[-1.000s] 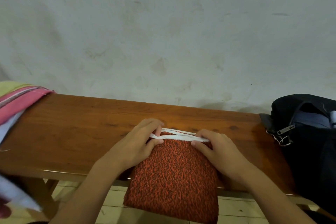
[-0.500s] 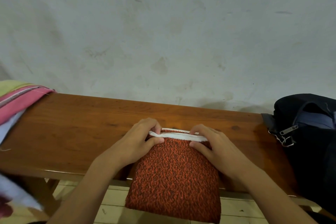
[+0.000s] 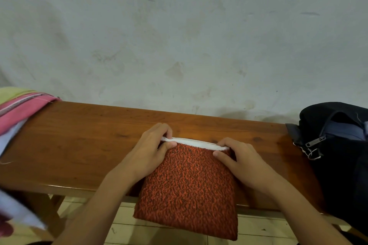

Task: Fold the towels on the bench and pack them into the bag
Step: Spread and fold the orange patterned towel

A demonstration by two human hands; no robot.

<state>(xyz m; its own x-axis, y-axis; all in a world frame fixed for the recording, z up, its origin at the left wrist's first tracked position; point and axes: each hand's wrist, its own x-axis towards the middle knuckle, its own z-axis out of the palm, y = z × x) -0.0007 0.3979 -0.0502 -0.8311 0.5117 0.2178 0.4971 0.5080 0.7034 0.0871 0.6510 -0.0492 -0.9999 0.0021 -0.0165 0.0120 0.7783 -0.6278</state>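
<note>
The red-orange towel [image 3: 189, 189] hangs over the wooden bench's [image 3: 79, 145] near edge, with bare wood open to its left and a narrower strip to its right. At its white-trimmed far edge, the left hand [image 3: 151, 151] and right hand [image 3: 239, 159] each pinch a corner between thumb and curled fingers. A black bag [image 3: 338, 145] sits unzipped on the right end; its contents are unclear, and pink and yellow towels [image 3: 18, 105] are piled at the far left.

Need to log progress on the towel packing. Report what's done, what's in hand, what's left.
Done: nothing clearly packed; the bag sits open at the bench's right end, its contents unclear.
In hand: the red towel, partly folded and hanging over the front edge, with left hand and right hand pinching its white-edged far end.
Left: finish this fold, pack it, then the pile of towels at the left.
</note>
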